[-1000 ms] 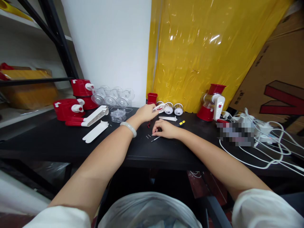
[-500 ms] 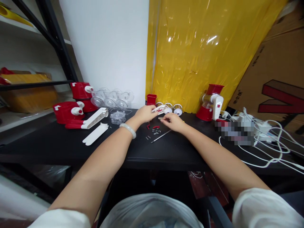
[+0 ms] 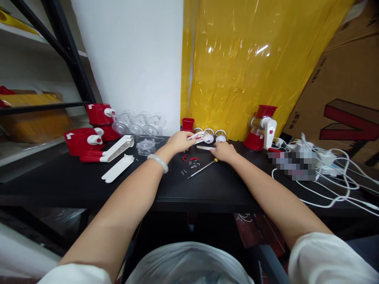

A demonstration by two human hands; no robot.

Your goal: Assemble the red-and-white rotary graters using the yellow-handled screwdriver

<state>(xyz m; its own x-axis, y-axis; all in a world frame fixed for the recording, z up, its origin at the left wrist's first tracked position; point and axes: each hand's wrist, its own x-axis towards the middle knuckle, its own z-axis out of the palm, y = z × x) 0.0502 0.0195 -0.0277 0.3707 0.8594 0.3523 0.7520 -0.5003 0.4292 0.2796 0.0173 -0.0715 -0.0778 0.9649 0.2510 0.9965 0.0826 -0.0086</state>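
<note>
My left hand [image 3: 180,141], with a pale bangle on the wrist, is closed on a white plastic handle housing [image 3: 201,136] that has a bit of red in it. My right hand [image 3: 225,152] has its fingers curled at the right end of a flat white handle cover [image 3: 204,148] low over the table. Below it lies a screwdriver [image 3: 203,169] with a yellow grip end. Several small screws [image 3: 194,164] and red plastic pieces [image 3: 194,159] are scattered between my hands. Behind them stand metal-and-white grater drums [image 3: 220,136] and a red hopper piece [image 3: 187,124].
Red grater bodies [image 3: 79,142], clear suction discs [image 3: 136,128], a white crank arm [image 3: 118,146] and a white cover [image 3: 118,169] occupy the left. An assembled red-and-white grater [image 3: 257,136] stands at right, near tangled white cables [image 3: 346,185]. A cardboard box [image 3: 340,86] leans behind.
My right hand has shifted right along the flat white cover, showing more of it and the screwdriver's yellow end. My left hand keeps its hold on the white housing.
</note>
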